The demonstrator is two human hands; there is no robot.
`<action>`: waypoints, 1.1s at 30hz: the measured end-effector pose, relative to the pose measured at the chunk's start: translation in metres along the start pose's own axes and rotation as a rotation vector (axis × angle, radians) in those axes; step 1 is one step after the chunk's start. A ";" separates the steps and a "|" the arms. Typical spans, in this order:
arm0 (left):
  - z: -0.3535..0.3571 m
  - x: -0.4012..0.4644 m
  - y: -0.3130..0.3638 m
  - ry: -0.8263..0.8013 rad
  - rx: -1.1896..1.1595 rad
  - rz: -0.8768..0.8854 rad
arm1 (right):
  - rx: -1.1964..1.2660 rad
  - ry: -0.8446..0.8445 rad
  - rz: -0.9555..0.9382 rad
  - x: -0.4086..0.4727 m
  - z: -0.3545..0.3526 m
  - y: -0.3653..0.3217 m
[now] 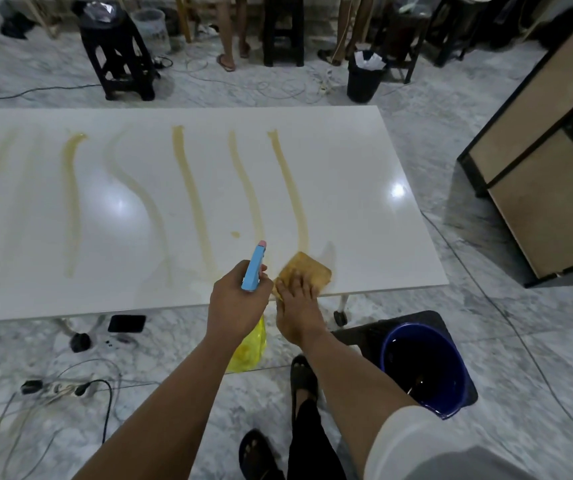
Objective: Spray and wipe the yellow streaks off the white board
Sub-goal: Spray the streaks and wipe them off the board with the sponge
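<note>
The left hand was closed around the neck of a yellow spray bottle with a blue trigger head, just beside the right hand. That hand lay flat, fingers spread, pressing a yellow cloth onto the white board near its front edge. Yellow streaks ran away beyond both hands, the rightmost ending at the cloth.

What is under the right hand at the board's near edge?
A yellowish cloth lies flat under the right hand on the white board. The board surface beneath the cloth is hidden.
</note>
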State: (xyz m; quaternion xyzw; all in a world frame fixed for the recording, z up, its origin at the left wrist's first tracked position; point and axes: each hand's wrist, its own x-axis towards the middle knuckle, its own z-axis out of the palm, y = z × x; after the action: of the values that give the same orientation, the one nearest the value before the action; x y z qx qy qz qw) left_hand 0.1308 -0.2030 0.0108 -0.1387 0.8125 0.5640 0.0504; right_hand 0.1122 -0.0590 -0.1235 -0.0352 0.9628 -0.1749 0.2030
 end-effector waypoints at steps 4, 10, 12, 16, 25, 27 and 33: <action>-0.010 -0.005 0.007 0.002 0.004 0.001 | 0.329 0.053 -0.006 0.002 -0.016 0.005; -0.019 -0.012 0.038 0.008 -0.011 -0.008 | 1.071 0.154 0.353 0.010 -0.090 -0.005; -0.021 -0.012 0.053 0.017 -0.025 -0.016 | 1.313 0.126 0.460 0.010 -0.118 0.001; -0.017 0.003 0.075 0.019 -0.045 -0.009 | 1.631 0.099 0.417 0.014 -0.170 0.019; 0.016 0.126 0.114 0.032 -0.159 -0.021 | 1.714 0.108 0.327 0.146 -0.271 0.075; 0.027 0.171 0.120 0.037 -0.167 -0.043 | 1.633 0.119 0.340 0.201 -0.293 0.083; 0.054 0.298 0.139 0.046 -0.167 -0.066 | 1.208 0.265 0.324 0.396 -0.357 0.069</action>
State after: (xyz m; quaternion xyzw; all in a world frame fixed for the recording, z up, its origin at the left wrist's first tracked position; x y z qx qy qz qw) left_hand -0.1978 -0.1577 0.0452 -0.1819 0.7585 0.6246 0.0384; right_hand -0.3936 0.0652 0.0081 0.2535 0.7044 -0.6568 0.0904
